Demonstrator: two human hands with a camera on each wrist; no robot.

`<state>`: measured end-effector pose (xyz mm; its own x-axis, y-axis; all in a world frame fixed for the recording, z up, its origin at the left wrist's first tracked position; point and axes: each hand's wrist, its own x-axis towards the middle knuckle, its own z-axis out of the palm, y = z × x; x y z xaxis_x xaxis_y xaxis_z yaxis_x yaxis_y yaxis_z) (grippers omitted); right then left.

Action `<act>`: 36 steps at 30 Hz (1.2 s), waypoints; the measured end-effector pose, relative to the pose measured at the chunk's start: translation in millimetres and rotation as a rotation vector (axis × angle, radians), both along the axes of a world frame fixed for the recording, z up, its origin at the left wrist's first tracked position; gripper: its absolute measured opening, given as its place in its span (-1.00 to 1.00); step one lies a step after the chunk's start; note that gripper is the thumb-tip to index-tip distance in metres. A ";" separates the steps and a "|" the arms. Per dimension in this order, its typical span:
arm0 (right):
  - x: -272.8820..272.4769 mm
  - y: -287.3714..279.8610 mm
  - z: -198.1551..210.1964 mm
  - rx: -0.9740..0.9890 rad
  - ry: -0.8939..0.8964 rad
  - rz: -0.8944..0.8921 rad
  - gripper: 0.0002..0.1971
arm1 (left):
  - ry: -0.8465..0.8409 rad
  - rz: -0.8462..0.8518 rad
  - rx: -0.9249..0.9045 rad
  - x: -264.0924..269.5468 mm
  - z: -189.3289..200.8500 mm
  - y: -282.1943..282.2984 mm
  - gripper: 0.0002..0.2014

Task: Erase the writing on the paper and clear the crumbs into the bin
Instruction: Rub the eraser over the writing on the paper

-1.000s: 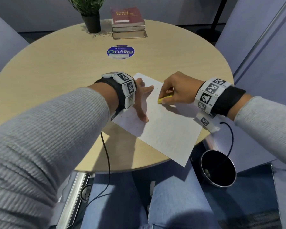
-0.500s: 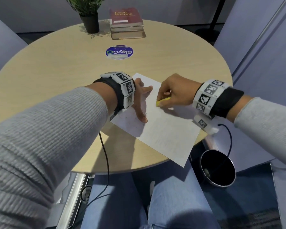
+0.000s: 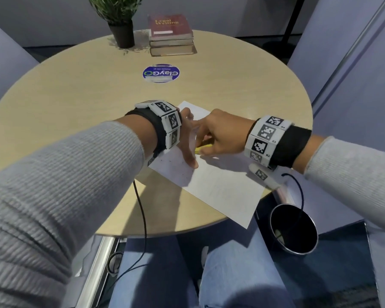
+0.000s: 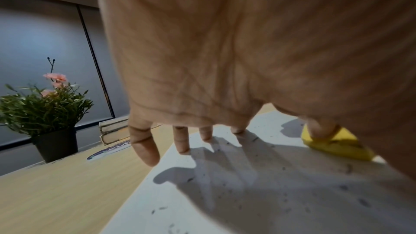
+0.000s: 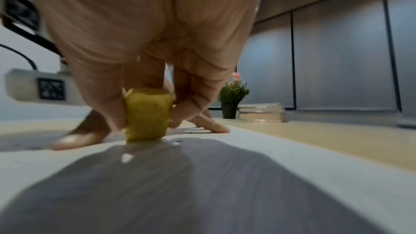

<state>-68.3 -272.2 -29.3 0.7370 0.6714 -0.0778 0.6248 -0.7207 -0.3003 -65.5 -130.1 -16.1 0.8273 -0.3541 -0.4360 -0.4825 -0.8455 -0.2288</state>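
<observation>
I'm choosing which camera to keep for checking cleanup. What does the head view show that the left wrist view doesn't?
Only the head view shows the bin on the floor beside the table, and the right hand.

Only the left wrist view resolves the dark crumbs scattered over the sheet.

Both show the paper, the left hand pressing it flat, and the yellow eraser.

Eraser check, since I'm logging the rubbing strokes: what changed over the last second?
The right hand slid the yellow eraser across the paper toward the left hand, ending close beside its thumb. Nothing was taken hold of or let go. The left hand stays spread flat, pressing the sheet down; paper, crumbs and bin are where they were.
</observation>
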 end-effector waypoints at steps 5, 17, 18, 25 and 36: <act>18.9 -11.6 10.4 0.015 -0.007 -0.113 -0.82 | 0.027 -0.005 0.013 8.6 4.2 -1.3 0.03; 18.1 -31.6 16.8 0.103 -0.019 -0.219 -0.78 | 0.062 0.025 -0.215 35.2 22.6 22.2 0.19; 15.3 -27.6 16.8 0.111 -0.014 -0.197 -0.79 | 0.093 0.022 -0.209 30.4 22.9 28.4 0.14; -4.6 -4.5 1.5 0.027 -0.016 -0.117 -0.85 | 0.202 -0.088 -0.154 12.9 14.5 26.3 0.05; -16.4 0.5 -0.8 0.020 0.026 -0.093 -0.87 | 0.260 -0.057 -0.070 8.6 9.1 16.9 0.01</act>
<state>-84.7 -271.7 -30.1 0.7941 0.6018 -0.0848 0.5474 -0.7689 -0.3304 -56.9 -113.2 -7.0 0.6686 -0.4334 -0.6042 -0.5645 -0.8247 -0.0331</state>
